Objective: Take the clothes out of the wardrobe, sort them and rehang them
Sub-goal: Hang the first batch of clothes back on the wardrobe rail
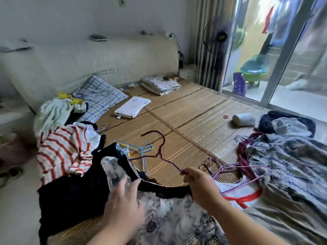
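The fingers (187, 172) of the right hand (199, 182) are pinching one end of a maroon hanger (160, 149), its hook pointing away over the bed mat (194, 121). The left hand (123, 198) is resting on a grey flowered garment (169, 216) beside a black garment (70, 191), its fingers (123, 182) straight and slightly apart. Beyond them blue hangers (142, 149) are lying on the mat, with a striped top (60, 151) to the left.

floral garment (168, 223) cut off at bottom edge
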`<state>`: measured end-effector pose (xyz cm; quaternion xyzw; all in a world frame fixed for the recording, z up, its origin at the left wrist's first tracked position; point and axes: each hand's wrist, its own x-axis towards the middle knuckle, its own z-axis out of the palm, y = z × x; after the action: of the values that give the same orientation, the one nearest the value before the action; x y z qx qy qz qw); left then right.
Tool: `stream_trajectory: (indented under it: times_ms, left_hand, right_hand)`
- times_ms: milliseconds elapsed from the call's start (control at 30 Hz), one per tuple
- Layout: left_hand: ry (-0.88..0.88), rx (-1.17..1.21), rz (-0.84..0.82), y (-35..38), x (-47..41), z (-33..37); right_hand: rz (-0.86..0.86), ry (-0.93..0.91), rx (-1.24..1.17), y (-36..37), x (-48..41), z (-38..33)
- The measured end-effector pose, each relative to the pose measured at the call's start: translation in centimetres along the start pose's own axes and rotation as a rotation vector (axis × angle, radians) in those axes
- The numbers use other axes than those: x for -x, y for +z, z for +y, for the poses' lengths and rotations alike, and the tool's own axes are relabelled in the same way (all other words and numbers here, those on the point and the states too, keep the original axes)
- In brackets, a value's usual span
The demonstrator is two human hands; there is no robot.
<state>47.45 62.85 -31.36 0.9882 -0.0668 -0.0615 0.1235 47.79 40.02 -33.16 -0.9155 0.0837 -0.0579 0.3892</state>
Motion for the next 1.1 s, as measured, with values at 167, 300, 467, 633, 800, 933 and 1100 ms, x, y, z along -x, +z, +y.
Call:
stream_trajectory:
  times_ms: [167, 300, 467, 633, 800, 933, 1100]
  left_hand:
    - [-0.006, 0.002, 0.329, -10.8, 4.1, 0.4]
    - [-0.066, 0.061, 0.374, -17.4, 9.8, 0.5]
    - [-0.237, -0.007, 0.305, -22.1, 18.6, -0.6]
    - [-0.244, 0.12, 0.354, -26.3, 26.6, -3.2]
    - [-0.271, 0.316, 0.504, -30.1, 32.4, -7.1]
    - [-0.292, 0.315, 0.573, -32.2, 35.1, -12.1]
    - [-0.278, 0.298, 0.602, -33.9, 36.9, -21.1]
  right_hand:
    - [-0.082, -0.204, 0.032, -8.1, 2.4, -7.9]
    - [-0.173, -0.362, 0.06, -12.9, 6.3, -13.7]
    - [-0.199, -0.432, -0.003, -17.7, 11.2, -19.4]
    - [-0.256, -0.5, -0.026, -20.7, 15.8, -26.2]
    - [-0.34, -0.527, 0.173, -20.8, 19.3, -31.0]
    - [-0.347, -0.545, 0.232, -18.4, 20.8, -34.6]
    - [-0.363, -0.619, 0.241, -11.1, 22.7, -41.3]
